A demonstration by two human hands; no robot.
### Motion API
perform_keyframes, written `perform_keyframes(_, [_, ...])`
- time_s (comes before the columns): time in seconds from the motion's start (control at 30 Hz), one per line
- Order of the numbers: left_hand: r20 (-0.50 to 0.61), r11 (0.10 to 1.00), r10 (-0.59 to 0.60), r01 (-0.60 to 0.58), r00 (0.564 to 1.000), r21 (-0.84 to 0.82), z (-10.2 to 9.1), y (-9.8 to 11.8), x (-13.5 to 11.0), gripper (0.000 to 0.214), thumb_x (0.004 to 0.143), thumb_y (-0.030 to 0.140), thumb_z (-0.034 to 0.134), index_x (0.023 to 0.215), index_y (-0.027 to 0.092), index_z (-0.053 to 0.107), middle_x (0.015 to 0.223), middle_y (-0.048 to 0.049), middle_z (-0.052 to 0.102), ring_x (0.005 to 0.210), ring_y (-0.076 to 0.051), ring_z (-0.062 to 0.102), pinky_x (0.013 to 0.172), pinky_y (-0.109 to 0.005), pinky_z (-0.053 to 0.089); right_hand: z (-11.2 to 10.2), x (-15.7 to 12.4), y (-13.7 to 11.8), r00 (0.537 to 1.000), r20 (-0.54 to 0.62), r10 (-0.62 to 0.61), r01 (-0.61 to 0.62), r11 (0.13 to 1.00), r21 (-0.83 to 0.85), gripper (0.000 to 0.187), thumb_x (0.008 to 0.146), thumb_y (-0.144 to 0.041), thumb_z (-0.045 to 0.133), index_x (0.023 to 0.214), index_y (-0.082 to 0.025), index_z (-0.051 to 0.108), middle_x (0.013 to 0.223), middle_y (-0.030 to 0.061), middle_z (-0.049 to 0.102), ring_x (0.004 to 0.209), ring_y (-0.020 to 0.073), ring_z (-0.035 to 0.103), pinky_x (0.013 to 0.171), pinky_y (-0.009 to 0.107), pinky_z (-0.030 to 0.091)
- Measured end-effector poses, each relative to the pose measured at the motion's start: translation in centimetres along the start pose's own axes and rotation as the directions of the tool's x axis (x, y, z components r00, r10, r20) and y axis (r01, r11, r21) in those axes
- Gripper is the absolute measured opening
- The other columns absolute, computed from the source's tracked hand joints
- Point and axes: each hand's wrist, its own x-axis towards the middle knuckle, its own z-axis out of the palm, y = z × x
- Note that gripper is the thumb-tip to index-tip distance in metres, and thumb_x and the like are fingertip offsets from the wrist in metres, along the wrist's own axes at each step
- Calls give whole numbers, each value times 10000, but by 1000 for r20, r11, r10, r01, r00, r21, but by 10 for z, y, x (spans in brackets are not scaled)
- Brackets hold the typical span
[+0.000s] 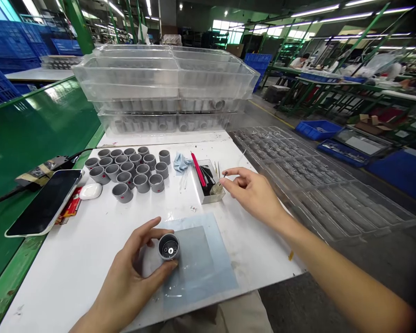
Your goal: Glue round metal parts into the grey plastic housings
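My left hand point(135, 263) grips a grey cylindrical cup point(168, 247) between thumb and fingers, its open mouth tilted toward me. Inside the cup are a bright metal centre and small holes. It is over a light blue sheet point(222, 263) with a clear plastic film on top. My right hand point(251, 189) pinches a small dark piece point(225, 174), too small to name, just above a little glass bottle point(216, 188). That bottle stands at the near end of a small box point(211, 200) holding a red pen-like tool point(198, 169) and pointed metal tips.
Several grey cups point(124, 178) stand at the table's back left, near a crumpled blue cloth point(182, 163). A phone point(45, 201) and a white case point(90, 191) lie left. Stacked clear trays point(166, 76) rise behind; more trays point(350, 203) lie to the right.
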Motion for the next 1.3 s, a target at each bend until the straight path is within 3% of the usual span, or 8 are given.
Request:
perform_keyframes(0.17, [17,997,-52,53,999,-58,-3,-1,3,678,833,341,800,1431,369,482,1269,-28,707,1221,-293,582,1100,-539,383,-7,1,-12,966,-205,-158,157,987,-19,238,899,-415,724,855,-182,743,558,-54,510,501,98,412,502,264,324])
perform_keyframes(0.37, [81,998,-25,30,996,-57,-6,0,7,720,838,252,792,1456,355,439,1291,-31,706,1223,-269,601,1135,-506,385,-14,-19,-40,778,-544,-315,353,935,-37,94,857,-287,797,852,-198,767,607,-28,592,525,113,483,507,280,388])
perform_keyframes(0.43, [98,998,-23,28,995,-51,-7,0,7,715,852,232,781,1461,353,425,1296,-34,703,1220,-261,604,1143,-511,379,-6,-35,-51,800,-508,-319,392,919,40,38,868,-253,793,885,-221,779,640,-22,635,524,110,499,480,268,395])
perform_keyframes(0.53, [101,998,-18,24,995,-62,-7,0,6,716,862,231,785,1463,361,419,1302,-33,697,1219,-257,598,1152,-528,375,15,-60,-64,896,-242,-372,417,892,173,66,908,-206,745,946,-257,760,622,-53,642,490,86,522,447,214,423])
perform_keyframes(0.67, [109,997,-3,11,994,-73,-7,-3,6,708,866,221,783,1464,350,425,1299,-51,690,1200,-266,608,1102,-515,441,46,-73,-69,880,-21,-474,465,854,234,29,921,-185,687,906,-192,711,547,-68,577,447,65,504,453,187,433])
perform_keyframes(0.83, [114,996,11,-1,993,-88,-6,-3,7,690,863,210,782,1436,395,443,1278,-14,698,1175,-256,629,1078,-511,465,66,-68,-62,844,17,-537,522,827,211,53,932,-166,663,926,-163,715,583,-36,630,477,83,545,496,212,453])
perform_keyframes(1.07, [120,997,19,-10,993,-77,-7,-3,7,677,871,212,772,1436,394,446,1282,-15,699,1172,-251,639,1067,-501,479,68,-68,-54,803,7,-595,588,796,144,37,933,-141,665,943,-156,698,621,-15,666,500,90,561,513,227,454])
perform_keyframes(1.3, [96,999,-9,13,995,-47,-6,-2,6,682,854,224,778,1432,393,458,1282,-7,711,1222,-258,618,1129,-516,411,31,-66,-64,876,-109,-469,481,865,145,55,922,-194,700,942,-241,718,585,-45,641,459,100,546,444,228,438])
